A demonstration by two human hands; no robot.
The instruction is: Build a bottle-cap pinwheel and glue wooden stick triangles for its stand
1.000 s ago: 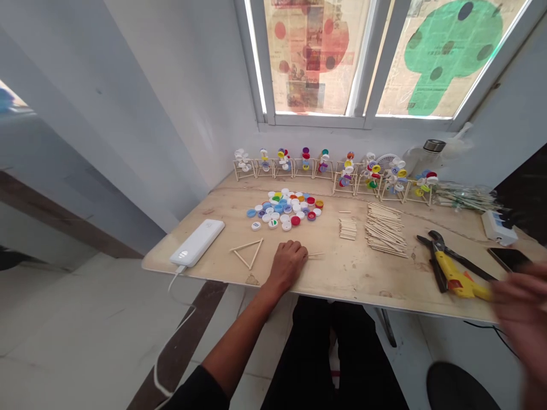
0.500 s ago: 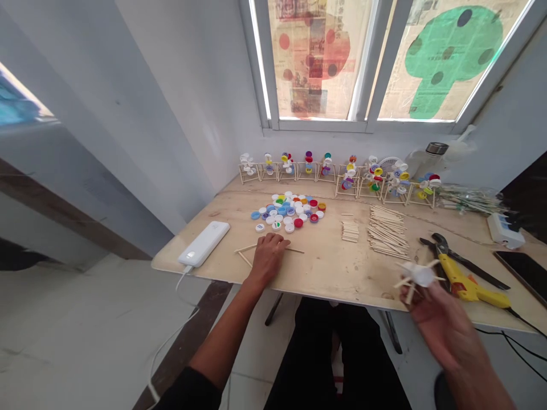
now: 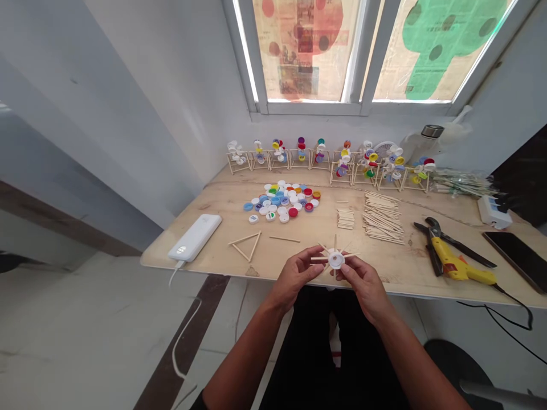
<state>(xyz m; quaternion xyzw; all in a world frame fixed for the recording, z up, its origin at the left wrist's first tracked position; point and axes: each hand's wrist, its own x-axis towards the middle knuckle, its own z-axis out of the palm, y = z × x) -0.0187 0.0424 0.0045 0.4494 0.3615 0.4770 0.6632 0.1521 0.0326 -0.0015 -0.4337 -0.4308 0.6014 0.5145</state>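
Note:
Both hands meet above the near edge of the wooden table point(image 3: 342, 273). My left hand point(image 3: 294, 276) and my right hand point(image 3: 361, 279) pinch a white bottle cap with several thin sticks poking out like spokes point(image 3: 335, 259). A stick triangle point(image 3: 247, 246) and one loose stick point(image 3: 284, 239) lie on the table to the left of my hands. Behind them sit a heap of coloured bottle caps point(image 3: 282, 202), a small stack of short sticks point(image 3: 346, 218) and a large pile of long sticks point(image 3: 382, 217).
A row of finished cap-and-stick models point(image 3: 329, 159) lines the back edge under the window. A white power bank point(image 3: 195, 237) with a cable lies at the left. Pliers point(image 3: 431, 239), a yellow glue gun point(image 3: 459, 269), a phone point(image 3: 515, 250) and a power strip point(image 3: 493, 212) sit at the right.
My left hand left the sticks on the table and came to the middle. My right hand swung in from the right with the spoked cap, and both hands now hold it.

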